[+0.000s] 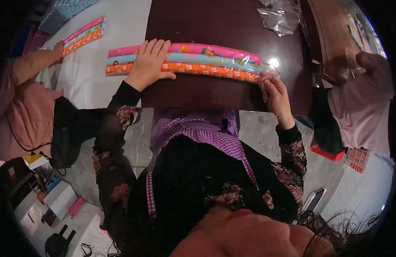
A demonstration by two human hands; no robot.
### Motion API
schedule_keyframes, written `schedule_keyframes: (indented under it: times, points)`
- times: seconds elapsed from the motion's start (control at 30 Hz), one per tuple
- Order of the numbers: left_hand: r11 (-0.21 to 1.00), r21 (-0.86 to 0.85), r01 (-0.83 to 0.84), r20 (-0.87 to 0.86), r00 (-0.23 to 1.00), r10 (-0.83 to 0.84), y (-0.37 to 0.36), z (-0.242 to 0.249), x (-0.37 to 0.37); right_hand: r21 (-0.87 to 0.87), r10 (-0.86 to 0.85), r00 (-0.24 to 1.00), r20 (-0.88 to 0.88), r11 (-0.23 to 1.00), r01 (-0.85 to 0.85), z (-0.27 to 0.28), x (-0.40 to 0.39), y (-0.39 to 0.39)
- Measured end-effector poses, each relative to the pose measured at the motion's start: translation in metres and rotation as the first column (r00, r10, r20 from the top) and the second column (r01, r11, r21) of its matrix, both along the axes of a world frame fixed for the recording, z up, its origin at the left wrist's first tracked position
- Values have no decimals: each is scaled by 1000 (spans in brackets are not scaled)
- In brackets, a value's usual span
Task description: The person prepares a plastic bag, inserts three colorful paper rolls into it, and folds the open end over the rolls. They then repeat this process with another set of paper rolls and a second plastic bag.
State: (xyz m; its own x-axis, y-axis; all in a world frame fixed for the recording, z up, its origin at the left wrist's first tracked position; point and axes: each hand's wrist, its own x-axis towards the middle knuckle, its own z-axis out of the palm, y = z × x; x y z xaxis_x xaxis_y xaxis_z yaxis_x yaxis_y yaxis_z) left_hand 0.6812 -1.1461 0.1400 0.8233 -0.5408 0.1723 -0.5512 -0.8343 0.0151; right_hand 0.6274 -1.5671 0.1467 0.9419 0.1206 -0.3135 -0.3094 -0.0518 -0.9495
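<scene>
Three long rolls lie side by side on the dark table (198,92): a pink one (189,48), a light blue one (198,59) and an orange patterned one (206,70). They appear to be in clear plastic. My left hand (150,64) rests across the rolls near their left end, fingers spread over them. At their right end, my right hand (276,92) pinches the loose end of the clear plastic wrap (268,77).
On the left, another person's hand (58,49) touches a similar bundle of rolls (84,36) on a white surface (88,85). Crumpled clear plastic (279,19) lies at the back right. Another person (356,107) is at the right, by a brown surface (331,34).
</scene>
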Motion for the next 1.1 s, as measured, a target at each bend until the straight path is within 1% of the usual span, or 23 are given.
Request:
schedule_keyframes:
  times: [0.07,0.13,0.17,0.2,0.27,0.3,0.33,0.37,0.4,0.43,0.5,0.53,0.6,0.63,0.7,0.73,0.77,0.83,0.87,0.9,0.97,1.03,1.1]
  points:
    - [1000,-4,15,6,1000,-15,0,2,1,-46,-3,1000,30,999,5,7,-3,9]
    - [997,-18,78,111,991,-76,1,7,1,16,-27,999,-33,999,28,5,-3,11]
    - [997,-16,77,142,987,-74,2,3,1,-68,-40,997,71,997,45,-16,0,3]
    - [997,-15,80,176,981,-76,3,-1,1,83,8,998,-57,997,-4,-3,0,2]
    - [998,-20,53,54,997,-52,4,3,-2,-98,-29,1000,1,995,29,0,2,6]
    - [999,-21,45,54,998,-44,4,4,-3,-170,-7,1000,27,985,12,14,0,13]
    - [999,-25,45,54,998,-43,4,5,-3,-444,168,874,456,894,60,2,9,11]
    - [999,-27,46,71,997,-44,4,8,-5,-617,415,555,721,749,242,-17,19,3]
    - [999,-24,25,81,996,-23,4,8,-5,-483,102,918,384,870,105,-25,17,-10]
    - [999,-23,39,151,988,-35,5,7,-5,-481,121,912,393,872,92,-28,17,-9]
    - [998,-18,66,250,967,-60,6,4,-4,-377,109,900,421,924,64,-36,17,-7]
    - [999,-17,49,258,965,-43,6,4,-3,-488,167,916,365,872,35,-46,21,-20]
    - [998,17,54,212,976,-57,6,5,-3,-381,98,890,446,920,90,-14,13,16]
    - [997,-11,76,245,967,-71,7,4,-2,-263,52,959,279,965,24,-6,9,19]
    - [998,-10,55,239,970,-51,7,8,-4,-336,83,935,344,941,40,-10,11,22]
    - [999,-4,50,225,973,-48,7,10,-5,-302,0,950,313,948,99,-8,10,29]
    - [998,-43,39,107,994,-34,7,13,-7,-307,20,947,321,948,84,-1,7,40]
    - [999,-47,18,134,991,-11,7,11,-9,-223,2,946,325,972,74,11,2,56]
    - [999,-50,18,140,990,-11,7,11,-10,-328,72,924,374,943,60,15,1,60]
    - [1000,-20,0,147,989,3,6,11,-11,-337,89,921,380,940,49,17,1,65]
    - [999,-32,-17,171,985,22,6,8,-10,-117,-79,954,290,986,117,17,-1,74]
    - [999,-41,-27,190,981,35,6,5,-9,-171,-56,952,301,979,111,20,-1,79]
    - [999,-26,-38,224,974,43,6,3,-11,-126,-47,963,267,989,83,20,-1,80]
